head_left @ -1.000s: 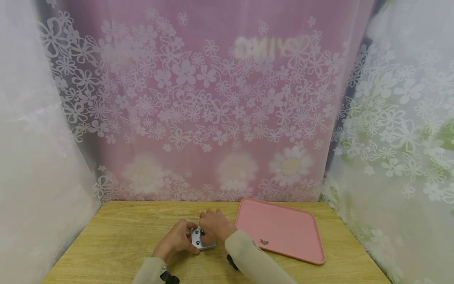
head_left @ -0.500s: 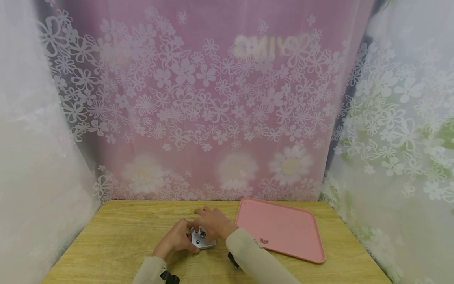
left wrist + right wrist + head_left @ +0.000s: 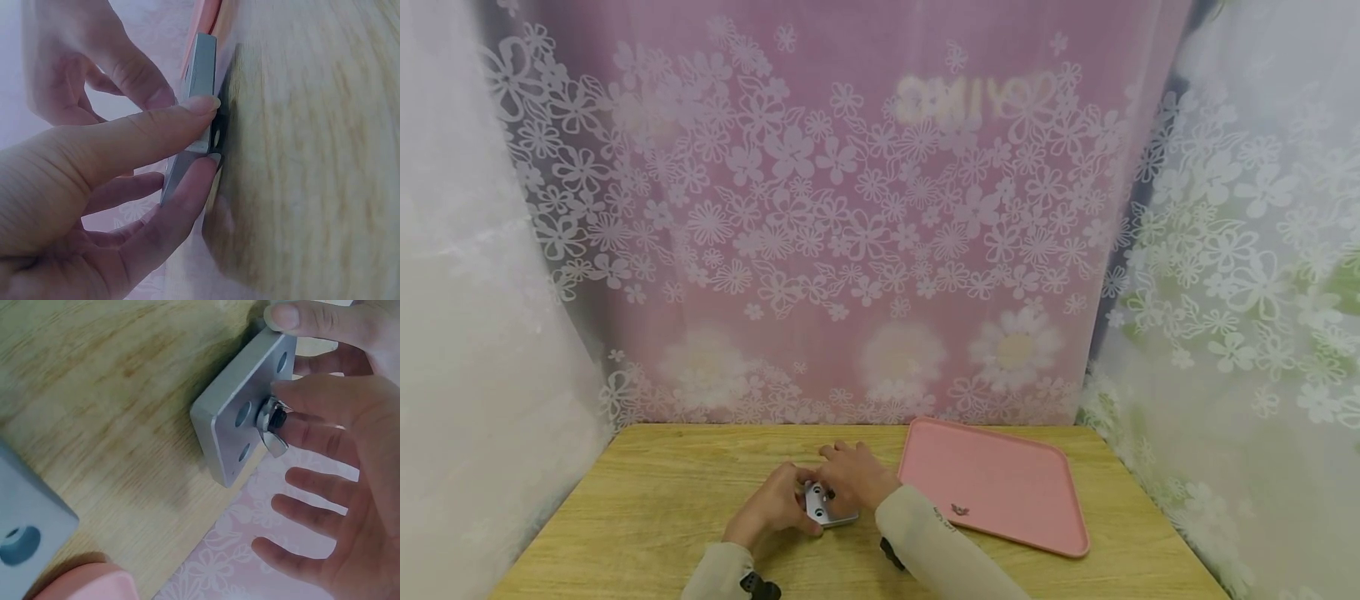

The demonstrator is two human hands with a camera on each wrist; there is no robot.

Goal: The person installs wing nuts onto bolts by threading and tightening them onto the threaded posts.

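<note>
A grey metal plate with several holes (image 3: 819,514) stands tipped on the wooden table in front of me. From its left side my left hand (image 3: 772,504) grips it, thumb and fingers along the edges. A silver wing nut (image 3: 272,428) sits on a black threaded bolt end (image 3: 279,418) that sticks out of the plate's face. My right hand (image 3: 854,473) reaches over, and its thumb and forefinger pinch the wing nut, the other fingers held apart. In the left wrist view, the left thumb and a fingertip lie at the plate's underside, near a dark part.
A pink tray (image 3: 1000,475) lies to the right, with small metal pieces (image 3: 959,509) near its front left edge. Another grey plate with a hole (image 3: 44,509) shows at lower left in the right wrist view. Flowered curtains (image 3: 850,250) stand behind the table (image 3: 655,500).
Half a second ago the right fingers spread and the wing nut showed more; now thumb and forefinger are back on it. The left hand and plate have hardly moved.
</note>
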